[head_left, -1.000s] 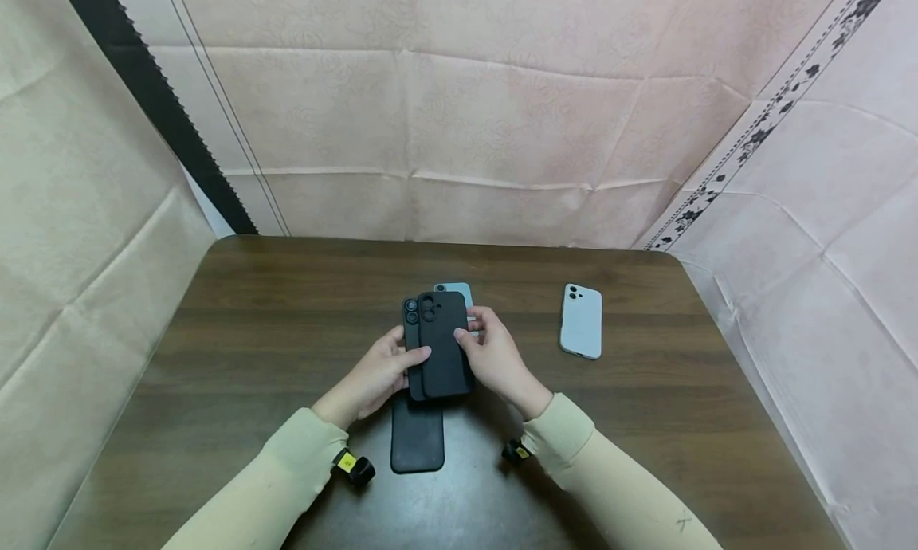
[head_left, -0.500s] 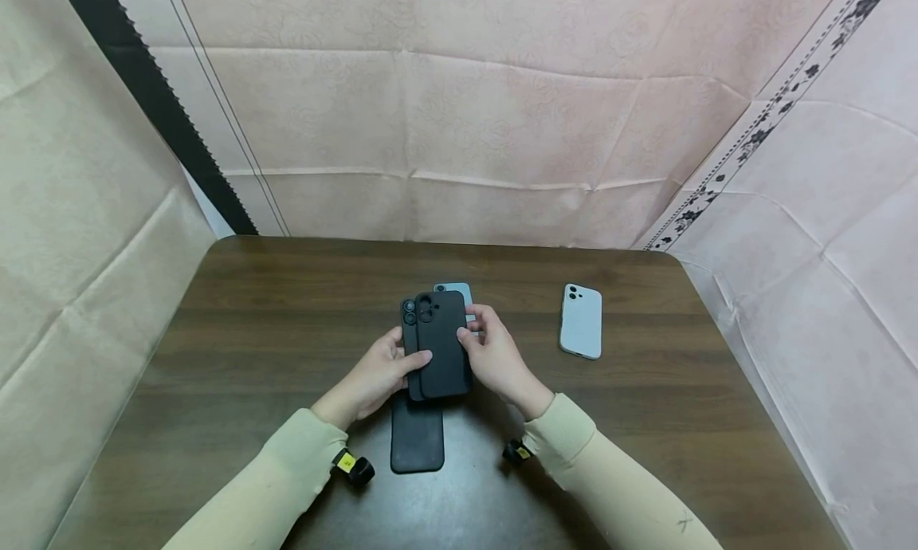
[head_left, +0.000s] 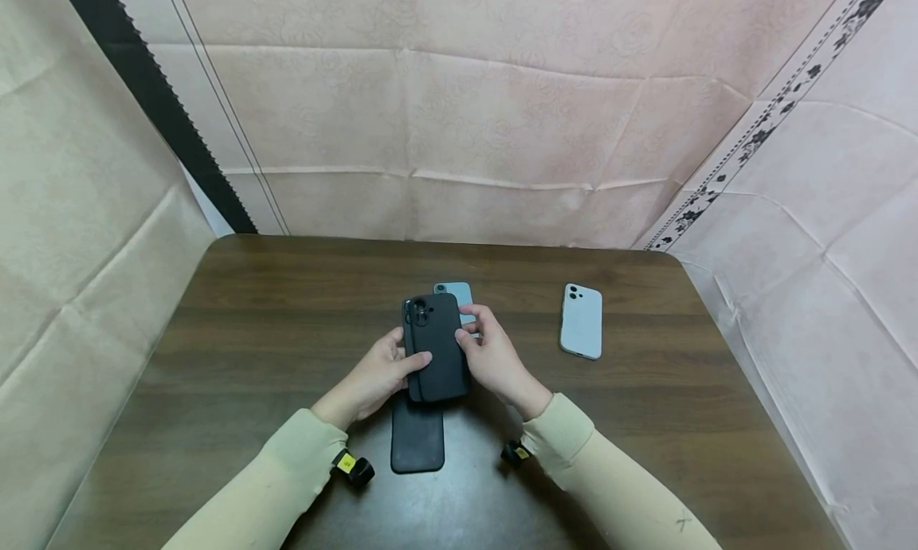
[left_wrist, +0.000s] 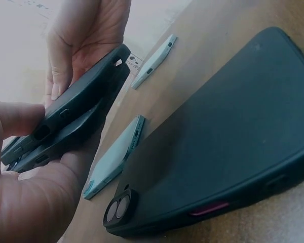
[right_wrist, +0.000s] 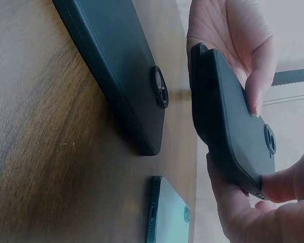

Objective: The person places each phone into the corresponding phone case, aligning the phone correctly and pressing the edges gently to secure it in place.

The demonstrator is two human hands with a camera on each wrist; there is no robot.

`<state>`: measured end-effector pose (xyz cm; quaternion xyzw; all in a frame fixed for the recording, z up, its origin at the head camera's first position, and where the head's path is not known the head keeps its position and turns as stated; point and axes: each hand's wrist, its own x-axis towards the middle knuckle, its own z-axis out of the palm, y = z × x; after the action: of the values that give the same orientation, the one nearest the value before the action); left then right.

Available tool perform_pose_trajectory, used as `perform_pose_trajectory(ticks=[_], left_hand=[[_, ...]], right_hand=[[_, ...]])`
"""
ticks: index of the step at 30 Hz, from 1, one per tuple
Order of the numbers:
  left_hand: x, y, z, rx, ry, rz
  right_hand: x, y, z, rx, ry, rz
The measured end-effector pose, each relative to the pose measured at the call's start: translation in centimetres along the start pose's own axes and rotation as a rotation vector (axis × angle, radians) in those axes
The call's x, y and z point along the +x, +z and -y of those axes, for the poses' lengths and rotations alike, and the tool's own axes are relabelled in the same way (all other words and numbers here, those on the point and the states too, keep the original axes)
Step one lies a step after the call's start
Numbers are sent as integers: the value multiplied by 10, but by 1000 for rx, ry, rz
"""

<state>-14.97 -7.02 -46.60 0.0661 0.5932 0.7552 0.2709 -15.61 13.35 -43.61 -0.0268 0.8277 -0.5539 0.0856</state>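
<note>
Two dark phone-shaped pieces overlap above the table, the upper one a black case (head_left: 443, 367) with a camera cutout. The left hand (head_left: 376, 372) grips both from the left, its thumb on the upper one's back. On the right edge, the right hand (head_left: 496, 361) pinches the upper case between thumb and fingers. In the left wrist view, the upper case (left_wrist: 73, 98) and the lower piece (left_wrist: 73, 134) lie face to back with a narrow gap. The right wrist view shows the upper case (right_wrist: 243, 126) covering most of the lower piece.
A black-cased phone (head_left: 417, 446) lies just below the held pieces. Beyond them a light blue phone (head_left: 459, 292) is partly covered from view. Farther right on the wooden table (head_left: 287, 319) lies a pale blue phone (head_left: 582, 323).
The upper case has shifted slightly left over the lower piece, so less of the lower one shows. The right hand's fingers moved slightly left with it; the left hand stayed nearly still.
</note>
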Motion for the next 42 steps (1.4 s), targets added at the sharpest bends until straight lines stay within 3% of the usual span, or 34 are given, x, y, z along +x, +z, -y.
perform_pose_trajectory(ticks=[17,29,42], left_hand=[[0,2,0,-2,-26,53],[1,5,0,-31,-17,48],[1,3,4,-21,-15,112]], right_hand=[[3,-8,-2,-20,-24,-40],[2,-6,5,10,-5,-42],[10,-9,5,48,-9,-47]])
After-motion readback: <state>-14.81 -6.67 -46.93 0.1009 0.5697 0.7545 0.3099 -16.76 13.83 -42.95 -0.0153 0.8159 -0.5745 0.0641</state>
